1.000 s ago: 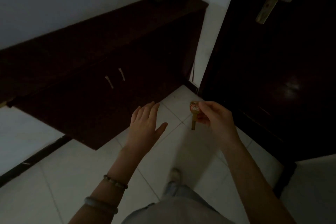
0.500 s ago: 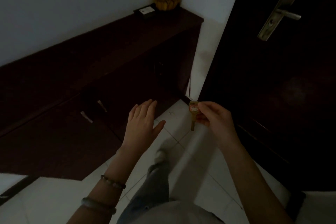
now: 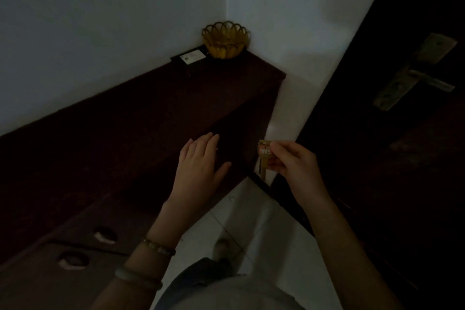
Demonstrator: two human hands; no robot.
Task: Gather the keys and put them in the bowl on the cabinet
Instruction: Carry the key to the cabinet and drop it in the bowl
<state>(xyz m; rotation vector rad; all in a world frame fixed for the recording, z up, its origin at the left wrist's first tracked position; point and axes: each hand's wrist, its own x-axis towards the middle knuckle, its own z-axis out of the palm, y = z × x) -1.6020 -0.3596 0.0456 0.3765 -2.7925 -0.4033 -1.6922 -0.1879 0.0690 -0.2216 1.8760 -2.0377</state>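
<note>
Keys were what we had to gather, and only one key (image 3: 263, 158) showed in the dim light, pinched by its head between thumb and fingers of our right hand (image 3: 294, 166). It hung in the air just right of the cabinet's (image 3: 176, 113) near right end, above the pale floor (image 3: 254, 229) and beside the dark door (image 3: 377, 158). Its long axis ran nearly upright, the head with a reddish sticker on top and the blade pointing down toward the floor.

Compared with the second before, the cabinet top filled far more of our view and the yellow bowl (image 3: 225, 39) sat larger and closer to the middle, so we judged that we had walked forward to the cabinet. The key kept the same pose in the same pinch. Our left hand (image 3: 198, 166) was open with fingers spread, holding nothing, and had come over the cabinet's front edge; whether it touched the wood we could not tell.

The bowl stood at the far right corner of the cabinet top, against the walls, just right of a small black box with a white label (image 3: 191, 58). It was well apart from the key, so we judged the carrying mostly done and the reach and drop left. We could not see whether the bowl held anything.
</note>
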